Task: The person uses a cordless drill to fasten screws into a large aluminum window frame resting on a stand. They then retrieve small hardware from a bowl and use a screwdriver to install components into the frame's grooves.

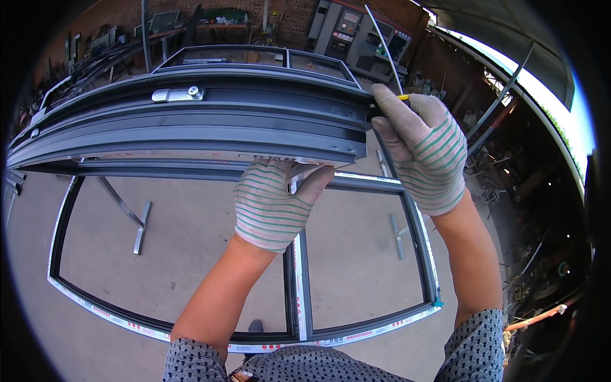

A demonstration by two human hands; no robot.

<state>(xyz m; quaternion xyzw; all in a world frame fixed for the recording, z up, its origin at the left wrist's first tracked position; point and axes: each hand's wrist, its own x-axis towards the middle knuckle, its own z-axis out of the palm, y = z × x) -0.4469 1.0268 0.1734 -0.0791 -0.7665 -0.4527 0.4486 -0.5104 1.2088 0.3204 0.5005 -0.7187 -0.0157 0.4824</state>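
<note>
A dark grey metal window sash (pixel 254 121) with grooved edges stretches across the upper middle, held up and tilted above a larger frame. My left hand (pixel 273 204), in a striped knit glove, grips its underside near the right end, fingertips partly hidden behind it. At the sash's right end, my gloved right hand (pixel 423 149) is closed in a pinch around a thin pale rod (pixel 386 51) with a yellow part at the fingers. What the lower fingertips touch is hard to make out. A silver latch piece (pixel 178 95) sits in the sash's groove.
Below lies a large two-pane window frame (pixel 298 274) edged with white printed film, over metal supports (pixel 141 229). Another frame (pixel 223 54) is behind the sash. A grey machine cabinet (pixel 356 38) and a cluttered bench (pixel 223 25) stand at the back; loose stock lines the right side.
</note>
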